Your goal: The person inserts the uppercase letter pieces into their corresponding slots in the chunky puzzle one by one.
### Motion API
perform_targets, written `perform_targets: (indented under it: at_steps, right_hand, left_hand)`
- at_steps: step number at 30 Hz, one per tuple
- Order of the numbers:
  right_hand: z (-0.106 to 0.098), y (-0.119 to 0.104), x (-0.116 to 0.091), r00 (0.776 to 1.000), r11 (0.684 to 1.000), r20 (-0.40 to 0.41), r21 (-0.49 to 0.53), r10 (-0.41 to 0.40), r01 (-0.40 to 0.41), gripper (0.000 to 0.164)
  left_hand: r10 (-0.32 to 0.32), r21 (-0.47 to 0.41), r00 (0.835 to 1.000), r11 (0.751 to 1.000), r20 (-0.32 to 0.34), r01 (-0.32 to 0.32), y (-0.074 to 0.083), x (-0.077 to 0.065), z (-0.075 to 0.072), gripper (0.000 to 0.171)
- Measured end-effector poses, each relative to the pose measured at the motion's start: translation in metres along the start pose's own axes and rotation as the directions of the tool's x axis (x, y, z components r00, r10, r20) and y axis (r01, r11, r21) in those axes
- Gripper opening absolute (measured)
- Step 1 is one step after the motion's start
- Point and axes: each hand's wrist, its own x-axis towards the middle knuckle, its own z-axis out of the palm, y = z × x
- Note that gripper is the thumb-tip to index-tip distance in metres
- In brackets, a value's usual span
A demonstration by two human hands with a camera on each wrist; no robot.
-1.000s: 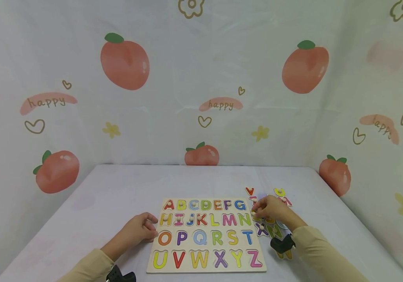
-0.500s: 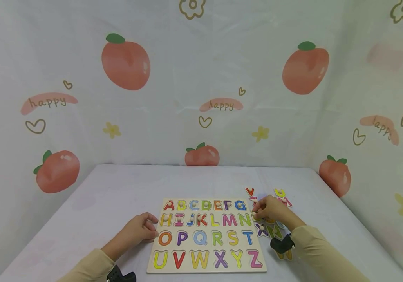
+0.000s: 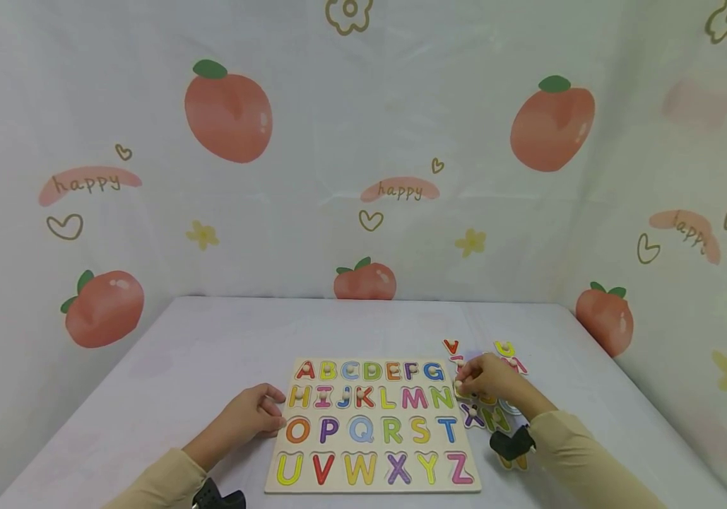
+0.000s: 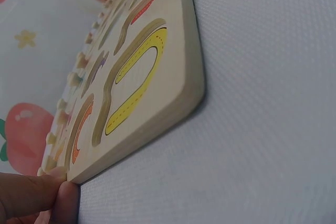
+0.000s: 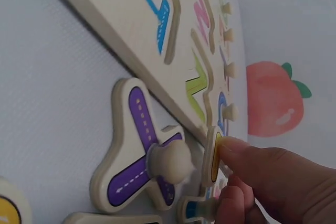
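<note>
A wooden alphabet board [image 3: 372,488] lies flat on the table. Knobbed letters fill its top row, A to G, and H, I, J and K in the second row. At its left edge my left hand [image 3: 251,413] holds the rim; the left wrist view shows the thumb [image 4: 34,192] on top and a finger against the side. Right of the board, my right hand [image 3: 497,382] pinches a yellow-faced letter piece [image 5: 213,156], tilted on edge close to the board's side. Which letter it is cannot be seen. Below it lies a purple X piece [image 5: 139,135] with a round knob.
Loose letters crowd the board's right side: a red V [image 3: 451,346], a yellow U [image 3: 504,348], a green piece [image 3: 497,418] and others, some hidden under my right hand. A black wrist camera [image 3: 512,443] partly covers an orange-yellow piece [image 3: 514,464]. Patterned cloth walls [image 3: 299,233] surround the white table.
Both hands stay almost where they were. My right hand keeps the yellow-faced piece pinched beside the board; the head view shifts only slightly.
</note>
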Motion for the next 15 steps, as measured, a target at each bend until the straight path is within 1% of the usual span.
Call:
perform_targets:
  at_steps: [3, 9, 15]
  right_hand:
    - [-0.001, -0.002, 0.0, 1.0, 1.0, -0.002, 0.002, -0.016, 0.016, 0.012]
    - [0.001, -0.014, 0.001, 0.996, 0.996, -0.003, 0.013, -0.088, 0.088, 0.015]
    - [0.009, -0.031, 0.003, 0.985, 0.982, -0.004, 0.075, -0.175, 0.175, 0.013]
  left_hand:
    - [0.001, 0.002, 1.0, 1.0, 0.002, -0.001, 0.0, 0.0, 0.0, 0.037]
    - [0.0, -0.004, 1.0, 1.0, 0.006, 0.0, 0.0, 0.0, -0.001, 0.038]
    - [-0.01, -0.003, 1.0, 1.0, 0.008, 0.01, 0.001, -0.001, -0.001, 0.038]
